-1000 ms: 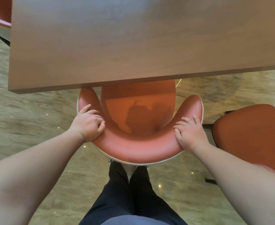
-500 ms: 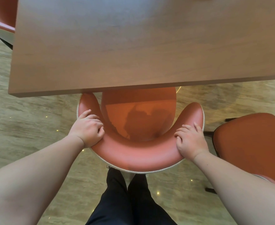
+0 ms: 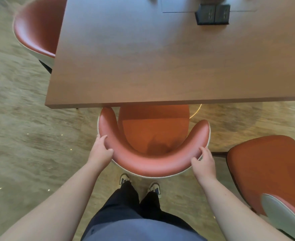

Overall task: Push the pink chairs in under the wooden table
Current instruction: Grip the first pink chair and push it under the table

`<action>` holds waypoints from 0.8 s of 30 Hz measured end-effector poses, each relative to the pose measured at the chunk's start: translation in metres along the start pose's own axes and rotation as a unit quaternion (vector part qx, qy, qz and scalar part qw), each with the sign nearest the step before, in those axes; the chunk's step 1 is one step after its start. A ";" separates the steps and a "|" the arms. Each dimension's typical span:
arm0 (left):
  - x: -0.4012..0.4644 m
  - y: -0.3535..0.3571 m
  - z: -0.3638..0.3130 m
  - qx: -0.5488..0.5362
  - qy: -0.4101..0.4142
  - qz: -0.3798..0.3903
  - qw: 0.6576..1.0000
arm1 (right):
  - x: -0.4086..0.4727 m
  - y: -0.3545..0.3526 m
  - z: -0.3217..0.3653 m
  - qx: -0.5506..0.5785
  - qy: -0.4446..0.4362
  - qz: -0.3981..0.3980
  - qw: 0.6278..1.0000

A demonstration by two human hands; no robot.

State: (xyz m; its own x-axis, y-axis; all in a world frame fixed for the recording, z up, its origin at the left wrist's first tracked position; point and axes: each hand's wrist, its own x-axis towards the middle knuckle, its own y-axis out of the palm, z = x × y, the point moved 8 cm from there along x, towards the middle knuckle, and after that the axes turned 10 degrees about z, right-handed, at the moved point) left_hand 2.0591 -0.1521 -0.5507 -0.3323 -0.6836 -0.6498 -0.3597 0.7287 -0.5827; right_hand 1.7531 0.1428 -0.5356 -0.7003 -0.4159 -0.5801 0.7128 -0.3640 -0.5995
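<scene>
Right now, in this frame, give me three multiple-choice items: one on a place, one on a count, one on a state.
1. Where do the two black socket blocks sit?
A. on the wooden table top
B. on the floor
C. on a chair seat

2. How many pink padded chairs show?
A. one
B. three
C. five

3. How far in is the curved-back pink chair between the hands?
A. fully under
B. front of seat under
C. tipped over

Key: 1 A, they sit at the table's far edge. 2 B, the middle one, one at right, one at far left. 3 B, left hand and right hand touch its exposed backrest.
</scene>
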 end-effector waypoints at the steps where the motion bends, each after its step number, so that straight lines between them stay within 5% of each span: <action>1: -0.002 -0.001 0.004 -0.030 -0.019 0.006 0.999 | -0.003 -0.003 -0.005 0.034 0.015 0.003 0.999; 14: 0.033 -0.031 0.041 -0.279 -0.115 0.021 0.953 | 0.027 -0.007 -0.017 0.197 0.161 0.055 0.965; 24: 0.096 -0.043 0.030 -0.324 -0.151 0.091 0.929 | 0.068 -0.007 -0.008 0.217 0.242 0.008 0.946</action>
State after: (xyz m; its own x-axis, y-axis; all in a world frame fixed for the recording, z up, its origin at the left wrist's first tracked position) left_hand 2.0685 -0.2476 -0.6026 -0.2145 -0.4383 -0.8729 -0.8040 0.5867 -0.0970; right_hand 1.7004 0.1237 -0.5756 -0.5507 -0.0324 -0.8341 0.5983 -0.7120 -0.3674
